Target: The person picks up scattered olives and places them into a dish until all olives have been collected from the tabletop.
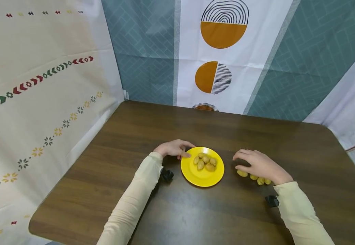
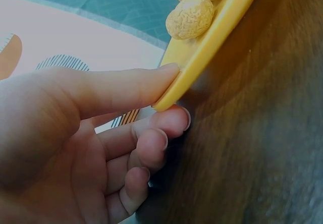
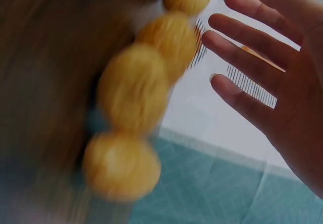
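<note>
A round yellow plate [image 1: 200, 180] lies on the table with several tan, wrinkled walnuts [image 1: 200, 165] on it. My left hand [image 1: 175, 148] pinches its left rim; in the left wrist view the thumb is on top of the plate [image 2: 219, 32] and the fingers are curled below its edge. To the right of the plate, several more walnuts [image 1: 260, 181] lie close together on the table. Just over them is my right hand [image 1: 258, 164], partly hiding them. The right wrist view shows its fingers spread and holding nothing, beside a row of blurred walnuts [image 3: 133, 89].
The brown wooden table [image 1: 177, 211] has rounded corners. A patterned cloth [image 1: 153, 68] hangs behind its far edge, and a pale cloth [image 1: 42, 112] hangs along the left side. Each wrist bears a small black camera [image 1: 166, 175].
</note>
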Motion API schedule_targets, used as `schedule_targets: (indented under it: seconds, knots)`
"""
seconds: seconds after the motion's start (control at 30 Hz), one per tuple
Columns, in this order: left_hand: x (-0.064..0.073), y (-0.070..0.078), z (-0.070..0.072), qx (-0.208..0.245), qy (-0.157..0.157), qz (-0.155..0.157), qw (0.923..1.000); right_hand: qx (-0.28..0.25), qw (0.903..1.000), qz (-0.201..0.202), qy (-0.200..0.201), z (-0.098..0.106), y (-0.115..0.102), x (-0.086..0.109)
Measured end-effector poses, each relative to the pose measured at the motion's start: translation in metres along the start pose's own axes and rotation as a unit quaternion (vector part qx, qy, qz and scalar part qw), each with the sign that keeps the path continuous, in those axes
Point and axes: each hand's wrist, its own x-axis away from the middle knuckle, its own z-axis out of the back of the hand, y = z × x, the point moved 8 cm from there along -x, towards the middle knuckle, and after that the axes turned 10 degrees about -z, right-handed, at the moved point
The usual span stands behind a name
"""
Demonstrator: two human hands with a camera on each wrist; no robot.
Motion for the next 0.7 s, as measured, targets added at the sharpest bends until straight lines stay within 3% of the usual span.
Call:
schedule_targets:
  seconds: [0.3, 0.7]
  knots:
    - [-0.001, 0.0, 0.002, -0.006, -0.002, 0.0, 1.0, 0.003, 0.9998, -0.015, 0.013, 0.007, 0.038, 0.032]
    - [0.0, -0.002, 0.0, -0.006, -0.001, 0.005, 1.0, -0.011, 0.9988, -0.037, -0.028, 0.001, 0.071, 0.06]
